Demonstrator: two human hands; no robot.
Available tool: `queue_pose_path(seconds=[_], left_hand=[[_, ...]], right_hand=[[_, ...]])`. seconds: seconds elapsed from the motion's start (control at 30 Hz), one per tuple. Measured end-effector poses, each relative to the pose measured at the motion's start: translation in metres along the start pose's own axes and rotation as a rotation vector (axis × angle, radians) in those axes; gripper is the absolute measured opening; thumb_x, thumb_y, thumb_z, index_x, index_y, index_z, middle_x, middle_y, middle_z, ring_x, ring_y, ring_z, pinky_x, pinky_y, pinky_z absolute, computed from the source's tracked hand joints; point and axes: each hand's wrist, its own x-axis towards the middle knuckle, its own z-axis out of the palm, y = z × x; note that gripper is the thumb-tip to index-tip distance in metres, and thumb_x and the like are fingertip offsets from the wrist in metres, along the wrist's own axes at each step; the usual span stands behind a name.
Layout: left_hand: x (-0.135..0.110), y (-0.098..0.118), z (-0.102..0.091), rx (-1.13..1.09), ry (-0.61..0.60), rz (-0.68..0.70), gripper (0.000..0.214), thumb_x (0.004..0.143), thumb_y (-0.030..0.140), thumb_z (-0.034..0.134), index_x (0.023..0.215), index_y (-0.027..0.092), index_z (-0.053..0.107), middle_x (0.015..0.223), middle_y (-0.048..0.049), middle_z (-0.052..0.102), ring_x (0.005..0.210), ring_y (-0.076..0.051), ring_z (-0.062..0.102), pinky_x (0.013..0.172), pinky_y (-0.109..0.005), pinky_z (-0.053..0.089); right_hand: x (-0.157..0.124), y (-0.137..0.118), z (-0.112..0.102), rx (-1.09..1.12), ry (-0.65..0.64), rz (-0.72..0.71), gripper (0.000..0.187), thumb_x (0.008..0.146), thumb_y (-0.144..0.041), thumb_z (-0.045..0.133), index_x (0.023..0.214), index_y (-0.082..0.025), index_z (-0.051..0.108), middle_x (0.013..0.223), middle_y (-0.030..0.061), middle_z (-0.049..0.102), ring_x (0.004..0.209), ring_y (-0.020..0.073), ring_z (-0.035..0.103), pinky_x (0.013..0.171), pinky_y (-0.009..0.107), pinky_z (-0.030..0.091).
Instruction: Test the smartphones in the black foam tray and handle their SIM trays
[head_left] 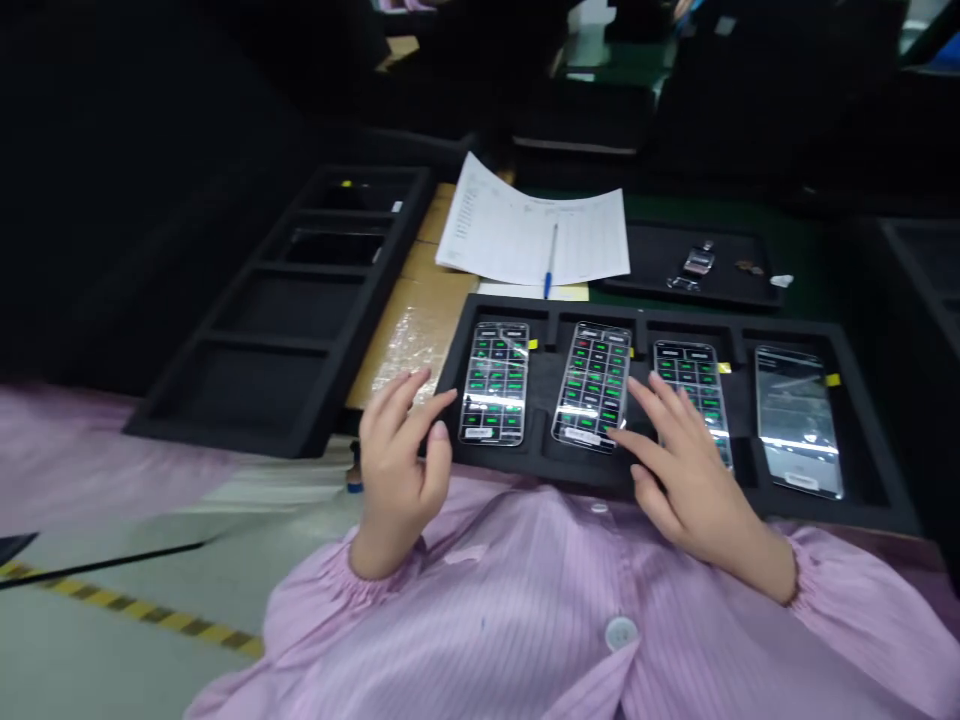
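Four phones (590, 385) lie before my left hand (403, 455) and right hand (690, 485), grip loose and empty; light touch seems best.

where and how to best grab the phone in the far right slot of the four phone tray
Likely by the long right edge of the phone, below the yellow tab, coming from above on the right, with the opposite edge pinched too. It lies screen up, and its slot shows more room along that right side than the left.
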Motion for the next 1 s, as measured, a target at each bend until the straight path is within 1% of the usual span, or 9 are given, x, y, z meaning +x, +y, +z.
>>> queue_pose_path(seconds=[0.17, 0.3, 0.4, 0.5, 0.57, 0.67, 0.77, 0.9, 1.0], left_hand=[[-0.013, -0.008, -0.001, 0.052, -0.046, 0.010, 0.031, 0.091, 0.017, 0.049, 0.115, 0.017, 0.069, 0.142, -0.0152, 0.058, 0.139, -0.031, 0.047, 0.115, -0.053, 0.040], [-0.018, -0.008, 0.000, 0.066, -0.113, 0.051, 0.033, 0.091, 0.018, 0.048, 0.115, 0.013, 0.069, 0.145, -0.0196, 0.054, 0.142, -0.034, 0.042, 0.114, -0.054, 0.040], [-0.020, -0.009, 0.001, 0.107, -0.186, 0.069, 0.035, 0.092, 0.021, 0.048, 0.119, 0.014, 0.070, 0.152, -0.0202, 0.046, 0.145, -0.037, 0.037, 0.113, -0.056, 0.040], [-0.017, -0.010, -0.002, 0.155, -0.241, 0.071, 0.037, 0.092, 0.024, 0.049, 0.122, 0.015, 0.070, 0.154, -0.0206, 0.044, 0.143, -0.038, 0.038, 0.110, -0.054, 0.041], [-0.012, -0.011, -0.001, 0.169, -0.241, 0.057, 0.043, 0.093, 0.025, 0.047, 0.130, 0.013, 0.065, 0.145, -0.0198, 0.054, 0.132, -0.035, 0.049, 0.107, -0.051, 0.043], [0.001, -0.007, 0.007, 0.205, -0.264, -0.005, 0.057, 0.096, 0.028, 0.041, 0.150, 0.010, 0.044, 0.120, -0.0153, 0.071, 0.112, -0.033, 0.059, 0.097, -0.047, 0.047], [0.016, 0.006, 0.021, 0.254, -0.327, -0.097, 0.066, 0.098, 0.030, 0.036, 0.155, -0.001, 0.030, 0.112, -0.0205, 0.071, 0.113, -0.036, 0.060, 0.094, -0.050, 0.048], [0.025, 0.022, 0.036, 0.224, -0.351, -0.271, 0.073, 0.095, 0.033, 0.037, 0.154, -0.009, 0.026, 0.127, -0.0314, 0.061, 0.120, -0.040, 0.058, 0.099, -0.054, 0.047], [0.023, 0.021, 0.040, 0.105, -0.335, -0.389, 0.074, 0.094, 0.033, 0.038, 0.156, -0.004, 0.022, 0.130, -0.0288, 0.059, 0.126, -0.040, 0.054, 0.104, -0.059, 0.044]], right_hand=[[0.032, -0.011, 0.025, -0.067, -0.068, -0.026, 0.040, 0.099, -0.021, 0.040, 0.130, -0.010, 0.062, 0.161, 0.0235, 0.028, 0.153, 0.0399, 0.016, 0.117, 0.068, 0.028], [0.032, -0.011, 0.031, -0.091, -0.054, -0.015, 0.039, 0.102, -0.023, 0.038, 0.131, -0.012, 0.062, 0.164, 0.0209, 0.023, 0.153, 0.0410, 0.015, 0.117, 0.070, 0.026], [0.023, -0.010, 0.022, -0.060, -0.002, 0.014, 0.038, 0.102, -0.025, 0.038, 0.132, -0.013, 0.058, 0.165, 0.0180, 0.020, 0.153, 0.0406, 0.015, 0.116, 0.070, 0.028], [0.015, 0.001, -0.003, -0.013, 0.043, 0.056, 0.040, 0.103, -0.031, 0.039, 0.136, -0.018, 0.056, 0.166, 0.0141, 0.020, 0.153, 0.0402, 0.019, 0.116, 0.068, 0.032], [0.016, 0.021, -0.030, -0.021, 0.102, 0.134, 0.040, 0.102, -0.035, 0.040, 0.135, -0.021, 0.058, 0.163, 0.0120, 0.030, 0.149, 0.0380, 0.031, 0.115, 0.061, 0.036], [0.030, 0.074, -0.076, -0.153, 0.194, 0.417, 0.038, 0.099, -0.033, 0.045, 0.129, -0.019, 0.064, 0.138, 0.0127, 0.061, 0.125, 0.0322, 0.059, 0.107, 0.048, 0.046], [0.054, 0.141, -0.104, -0.280, 0.057, 0.706, 0.034, 0.095, -0.022, 0.049, 0.119, -0.008, 0.070, 0.115, 0.0180, 0.071, 0.105, 0.0293, 0.067, 0.095, 0.040, 0.049], [0.089, 0.210, -0.097, -0.282, -0.068, 0.723, 0.026, 0.092, -0.014, 0.055, 0.106, -0.007, 0.075, 0.105, 0.0160, 0.074, 0.098, 0.0260, 0.068, 0.091, 0.034, 0.049], [0.109, 0.237, -0.075, -0.292, -0.095, 0.670, 0.029, 0.093, -0.008, 0.052, 0.113, -0.008, 0.073, 0.116, 0.0161, 0.071, 0.109, 0.0246, 0.066, 0.099, 0.033, 0.047]])
